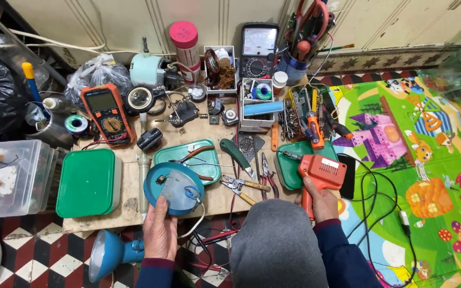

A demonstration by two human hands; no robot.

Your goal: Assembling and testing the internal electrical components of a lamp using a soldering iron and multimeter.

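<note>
My left hand grips the near edge of a round blue lamp base, turned up so its inner plate and wiring show. A white cord runs from it down past my hand. My right hand is closed around the handle of an orange soldering gun, whose tip points left over a green tray. Between my hands lie pliers and a green-handled screwdriver on the low wooden board. A blue lamp shade lies on the floor by my left wrist.
An orange multimeter, an analogue meter, a green lidded box, another green tray, a tool caddy and a cup of pliers crowd the board. A clear plastic bin stands at left; a colourful play mat lies at right.
</note>
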